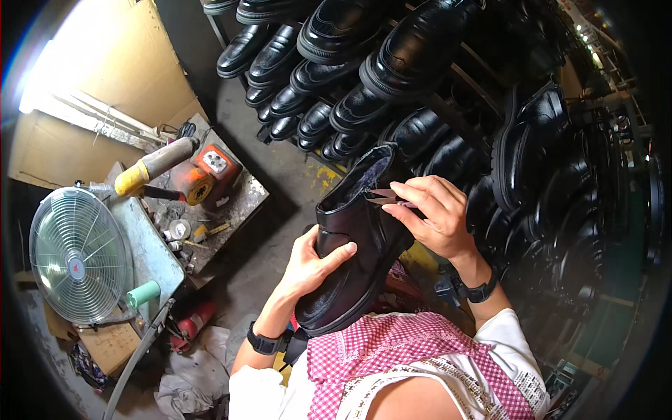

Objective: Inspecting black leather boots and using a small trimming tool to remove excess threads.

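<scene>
Downward fisheye view from head

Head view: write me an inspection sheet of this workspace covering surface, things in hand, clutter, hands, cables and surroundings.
Surface: the worktable at left is stained and worn.
Things in hand: one black boot; small snips, blades apart, at its upper edge.
Clutter: yellow-and-gray cylinder, orange-red device and tape roll on the worktable; white cloth lying low at lower left.
Hands: left hand grips the boot's side; right hand holds the snips.
Cables: none clearly made out; a dark bundle at the worktable's back is too small to tell.
Surroundings: racked black shoes ahead and right; a fan at far left.
</scene>
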A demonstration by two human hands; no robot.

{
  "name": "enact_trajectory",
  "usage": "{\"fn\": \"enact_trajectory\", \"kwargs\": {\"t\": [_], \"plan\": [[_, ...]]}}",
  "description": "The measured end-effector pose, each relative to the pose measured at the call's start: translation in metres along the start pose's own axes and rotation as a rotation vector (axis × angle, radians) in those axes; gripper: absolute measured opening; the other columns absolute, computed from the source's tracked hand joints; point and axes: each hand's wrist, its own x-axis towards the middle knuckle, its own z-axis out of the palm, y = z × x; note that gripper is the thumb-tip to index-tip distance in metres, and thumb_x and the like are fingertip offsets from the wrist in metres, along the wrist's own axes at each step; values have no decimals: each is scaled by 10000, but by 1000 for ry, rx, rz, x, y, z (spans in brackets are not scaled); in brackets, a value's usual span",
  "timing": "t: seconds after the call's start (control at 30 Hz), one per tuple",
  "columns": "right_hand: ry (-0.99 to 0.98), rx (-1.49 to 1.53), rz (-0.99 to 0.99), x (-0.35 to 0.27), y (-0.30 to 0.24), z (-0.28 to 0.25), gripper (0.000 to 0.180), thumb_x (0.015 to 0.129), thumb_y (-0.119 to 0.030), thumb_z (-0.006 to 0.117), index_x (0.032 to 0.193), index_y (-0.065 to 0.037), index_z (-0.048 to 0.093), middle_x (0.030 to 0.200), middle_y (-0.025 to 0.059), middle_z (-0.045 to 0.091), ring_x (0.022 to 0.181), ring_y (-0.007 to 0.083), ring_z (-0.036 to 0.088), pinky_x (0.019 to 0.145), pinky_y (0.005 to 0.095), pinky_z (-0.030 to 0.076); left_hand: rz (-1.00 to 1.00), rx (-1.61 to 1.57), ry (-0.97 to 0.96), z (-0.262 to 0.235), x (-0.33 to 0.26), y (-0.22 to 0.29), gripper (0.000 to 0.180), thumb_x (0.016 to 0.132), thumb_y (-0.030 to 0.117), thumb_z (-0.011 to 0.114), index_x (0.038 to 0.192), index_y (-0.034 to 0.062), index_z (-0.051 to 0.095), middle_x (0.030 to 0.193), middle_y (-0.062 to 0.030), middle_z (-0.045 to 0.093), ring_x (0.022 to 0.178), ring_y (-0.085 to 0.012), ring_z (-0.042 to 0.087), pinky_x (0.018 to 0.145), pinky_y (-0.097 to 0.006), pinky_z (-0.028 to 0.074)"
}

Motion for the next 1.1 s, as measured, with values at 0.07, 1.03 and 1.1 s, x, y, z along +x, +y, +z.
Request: {"fn": "enact_trajectory", "kwargs": {"t": [0.07, 1.03, 1.1], "plan": [[-1, 12, -10, 1, -1, 1, 282, 648, -96, 744, 894, -26, 625, 776, 56, 581, 639, 200, 571, 554, 291, 463, 8, 15, -8, -1, 0, -4, 396, 758, 205, 709, 1045, -13, 544, 924, -61, 616, 814, -108, 570, 752, -262, 477], [-69, 430, 394, -1, -12, 0, 168, 695, -32, 725, 833, 9, 638, 721, 78, 602, 570, 101, 568, 471, 194, 424, -24, -19, -16, -10, -6, -5, 425, 759, 223, 709, 1058, -23, 534, 945, -68, 611, 852, -116, 563, 779, -267, 469], [-125, 359, 343, -3, -15, 1, 186, 692, -61, 727, 846, -6, 639, 716, 80, 603, 588, 138, 590, 487, 233, 454, -23, -88, -1, -9, -6, -4, 421, 762, 215, 704, 1068, -21, 536, 960, -74, 612, 859, -119, 564, 788, -269, 467]]}}
